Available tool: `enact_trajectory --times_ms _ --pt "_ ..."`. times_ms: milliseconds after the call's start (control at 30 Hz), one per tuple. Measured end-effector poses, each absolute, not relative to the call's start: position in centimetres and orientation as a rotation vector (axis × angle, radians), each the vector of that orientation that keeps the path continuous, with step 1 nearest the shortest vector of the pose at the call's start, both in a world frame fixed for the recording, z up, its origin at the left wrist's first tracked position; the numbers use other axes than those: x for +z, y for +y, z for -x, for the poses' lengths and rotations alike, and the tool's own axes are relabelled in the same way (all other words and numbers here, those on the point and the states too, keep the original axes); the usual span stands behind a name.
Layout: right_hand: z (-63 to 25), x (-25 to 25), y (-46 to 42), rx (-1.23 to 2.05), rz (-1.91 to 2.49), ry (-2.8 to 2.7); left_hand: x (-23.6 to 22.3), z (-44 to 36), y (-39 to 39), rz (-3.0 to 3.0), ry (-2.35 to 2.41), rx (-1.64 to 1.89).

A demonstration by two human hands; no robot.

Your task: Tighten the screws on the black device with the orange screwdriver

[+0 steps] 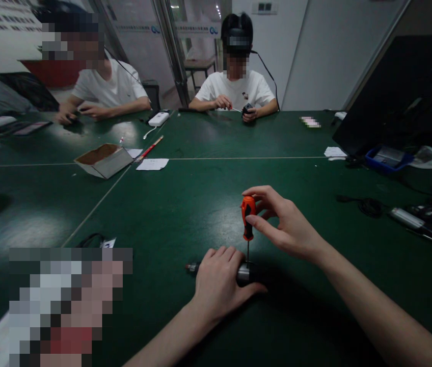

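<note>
My right hand point(277, 221) grips the orange and black handle of a screwdriver point(248, 216), thumb on one side and fingers round the other. The screwdriver stands upright, its thin shaft pointing down at a dark cylindrical device point(243, 274) with a silver band. The tip meets the device near that band; the exact contact point is too small to make out. From above, my left hand point(218, 275) presses the device against the green table point(155, 214), fingers wrapped over it and thumb stretched along the near side. A narrow end of the device pokes out left of my fingers.
Across the table sit two people, one point(235, 86) holding a small dark object and a thin tool. An open cardboard box point(105, 163), paper point(152, 164) and a red stick point(150, 149) lie left. At right are a blue tray point(387, 159), cables point(371, 206) and a large dark panel point(403, 92).
</note>
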State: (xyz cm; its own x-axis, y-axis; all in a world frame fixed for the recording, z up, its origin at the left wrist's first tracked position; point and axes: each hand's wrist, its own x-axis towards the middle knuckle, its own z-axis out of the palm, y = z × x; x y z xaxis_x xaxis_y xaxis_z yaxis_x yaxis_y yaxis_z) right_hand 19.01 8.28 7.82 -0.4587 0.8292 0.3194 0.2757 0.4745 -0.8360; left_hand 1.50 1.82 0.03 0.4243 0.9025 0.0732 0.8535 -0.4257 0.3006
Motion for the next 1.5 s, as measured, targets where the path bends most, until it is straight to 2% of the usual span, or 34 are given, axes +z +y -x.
enact_trajectory --times_ms 467,900,1100,1500 --pt "-19.0 7.9 8.4 0.848 0.916 -1.918 0.2 -1.6 1.8 -2.457 1.551 0.318" --pt "-18.9 7.4 8.7 1.008 0.925 -1.792 -0.1 -1.4 1.8 -2.487 1.526 0.366" --pt "-19.1 7.3 8.9 0.905 0.916 -1.915 -0.4 -1.2 1.8 -2.534 1.508 0.383" --pt "-18.9 6.9 9.1 1.012 0.958 -1.745 0.3 -1.3 1.9 -2.511 1.521 0.277"
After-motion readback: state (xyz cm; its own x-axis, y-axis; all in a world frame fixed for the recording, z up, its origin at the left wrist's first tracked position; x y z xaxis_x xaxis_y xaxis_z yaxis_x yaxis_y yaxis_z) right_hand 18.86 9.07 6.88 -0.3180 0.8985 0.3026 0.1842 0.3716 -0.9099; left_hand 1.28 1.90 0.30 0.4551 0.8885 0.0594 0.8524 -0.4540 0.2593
